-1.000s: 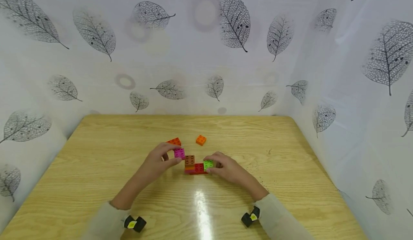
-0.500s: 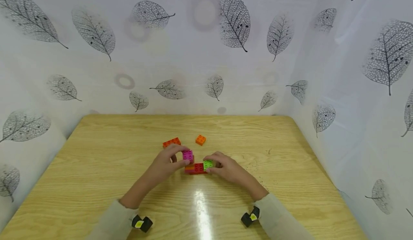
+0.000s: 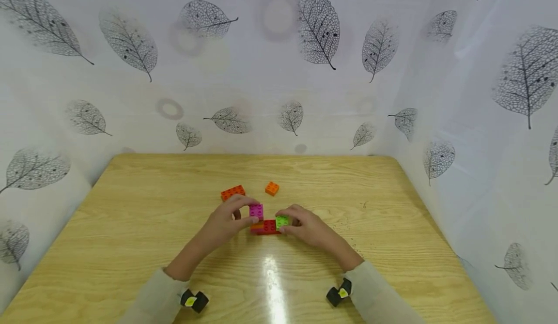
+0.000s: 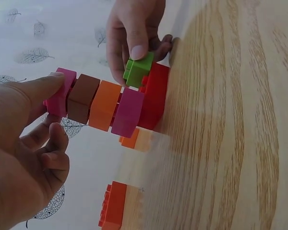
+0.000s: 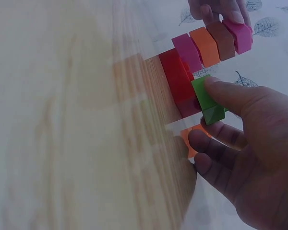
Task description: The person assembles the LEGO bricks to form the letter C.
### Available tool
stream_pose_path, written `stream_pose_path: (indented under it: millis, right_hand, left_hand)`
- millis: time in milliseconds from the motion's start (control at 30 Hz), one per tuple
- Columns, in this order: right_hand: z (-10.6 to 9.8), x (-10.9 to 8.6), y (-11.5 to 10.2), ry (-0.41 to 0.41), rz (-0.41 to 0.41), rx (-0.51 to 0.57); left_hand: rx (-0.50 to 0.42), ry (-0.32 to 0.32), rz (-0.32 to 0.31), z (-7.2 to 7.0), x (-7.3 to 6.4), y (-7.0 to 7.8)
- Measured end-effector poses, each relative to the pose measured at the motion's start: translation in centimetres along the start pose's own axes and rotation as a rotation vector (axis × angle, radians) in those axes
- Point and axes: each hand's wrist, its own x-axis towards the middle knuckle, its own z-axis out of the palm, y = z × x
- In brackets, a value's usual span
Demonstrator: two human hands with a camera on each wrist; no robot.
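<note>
My left hand (image 3: 225, 221) pinches a pink toy building brick (image 3: 256, 210) between thumb and fingers. That brick sits at the top of a column, over a brown brick (image 4: 83, 98), an orange brick (image 4: 104, 106) and a magenta brick (image 4: 128, 113). The column rises from one end of a long red brick (image 5: 175, 79) lying on the table. At the red brick's other end is a lime green brick (image 3: 281, 222), gripped by my right hand (image 3: 308, 226) with the thumb on one side. In the left wrist view, thin gaps show between the stacked bricks.
Behind the left hand lies a long red-orange brick (image 3: 233, 192). A small orange brick (image 3: 272, 188) lies farther back, right of it. The wooden table (image 3: 131, 217) meets a leaf-patterned curtain (image 3: 261, 72) at the back and sides.
My left hand has moved right, bringing the pink brick from beside the column onto the brown brick. The right hand has stayed on the green brick.
</note>
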Motion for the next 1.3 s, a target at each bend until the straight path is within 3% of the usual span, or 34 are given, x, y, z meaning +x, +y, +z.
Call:
stream_pose_path:
  millis: [300, 933, 1300]
  right_hand:
    - [0.09, -0.06, -0.02, -0.009, 0.010, -0.007]
    - [0.05, 0.08, 0.08, -0.005, 0.002, -0.005]
    - [-0.14, -0.04, -0.36, -0.002, 0.004, -0.033]
  left_hand:
    - [0.089, 0.009, 0.010, 0.02, -0.07, 0.49]
    - [0.037, 0.040, 0.006, 0.49, -0.08, -0.09]
    - [-0.053, 0.036, -0.029, 0.60, -0.02, -0.30]
